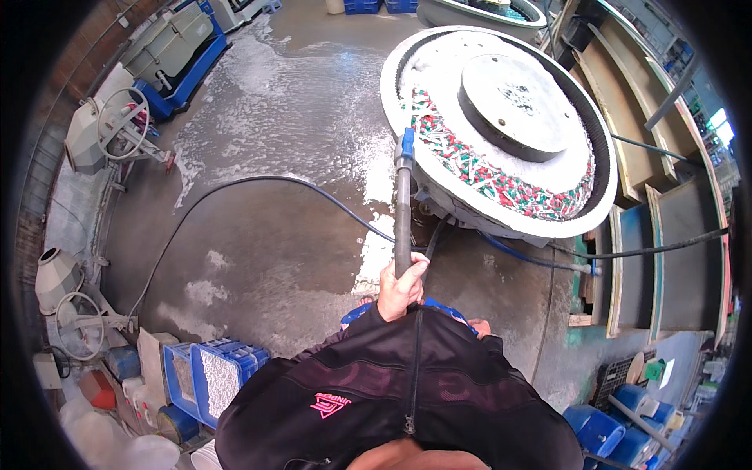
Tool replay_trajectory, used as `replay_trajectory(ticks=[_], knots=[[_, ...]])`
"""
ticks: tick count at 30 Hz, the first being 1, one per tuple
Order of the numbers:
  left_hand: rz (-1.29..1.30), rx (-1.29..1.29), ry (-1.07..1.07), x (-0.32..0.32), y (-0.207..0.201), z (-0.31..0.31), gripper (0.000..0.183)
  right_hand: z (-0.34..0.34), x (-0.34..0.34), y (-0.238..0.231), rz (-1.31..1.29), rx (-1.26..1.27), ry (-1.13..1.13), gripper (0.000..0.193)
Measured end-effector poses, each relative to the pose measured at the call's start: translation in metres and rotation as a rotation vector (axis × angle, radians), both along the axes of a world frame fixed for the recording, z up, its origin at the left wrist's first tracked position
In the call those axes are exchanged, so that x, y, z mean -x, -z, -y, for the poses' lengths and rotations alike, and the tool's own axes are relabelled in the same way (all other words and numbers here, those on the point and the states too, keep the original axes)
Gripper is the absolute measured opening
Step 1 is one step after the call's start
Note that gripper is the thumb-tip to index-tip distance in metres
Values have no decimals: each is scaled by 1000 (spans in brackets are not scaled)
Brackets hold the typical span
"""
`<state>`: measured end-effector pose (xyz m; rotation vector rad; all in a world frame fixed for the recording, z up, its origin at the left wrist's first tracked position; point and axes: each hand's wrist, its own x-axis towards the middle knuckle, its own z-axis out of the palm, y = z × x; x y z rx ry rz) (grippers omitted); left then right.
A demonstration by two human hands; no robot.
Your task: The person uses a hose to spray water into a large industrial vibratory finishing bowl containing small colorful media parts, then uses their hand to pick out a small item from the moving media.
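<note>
My left hand [402,288] is closed round a grey hose [403,223] in front of my body. The hose points away from me and ends in a blue valve nozzle [405,146], which is at the left rim of a large round white tub [576,227]. Red, green and white small pieces [493,176] lie in a curved band in the tub's ring-shaped trough, around a raised round hub [513,102]. Low at my right side, partly covered by a dark sleeve, is my right hand [479,326]; its fingers are not clear.
A thin dark hose [258,178] loops over the wet floor [266,243]. Machines with handwheels [121,124] stand at the left. Blue crates [254,356] are near left, blue drums [599,427] near right. Long wooden-edged troughs [654,235] line the right.
</note>
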<state>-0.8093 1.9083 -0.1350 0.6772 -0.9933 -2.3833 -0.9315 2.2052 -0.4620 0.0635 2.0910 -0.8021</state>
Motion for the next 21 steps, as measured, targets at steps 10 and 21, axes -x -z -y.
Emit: replay_trajectory(ticks=[10, 21], knots=[[33, 6, -118, 38, -5, -32, 10, 9, 54, 7, 12, 47, -66, 25], [97, 27, 165, 33, -47, -28, 15, -25, 73, -5, -42, -20, -36, 24]])
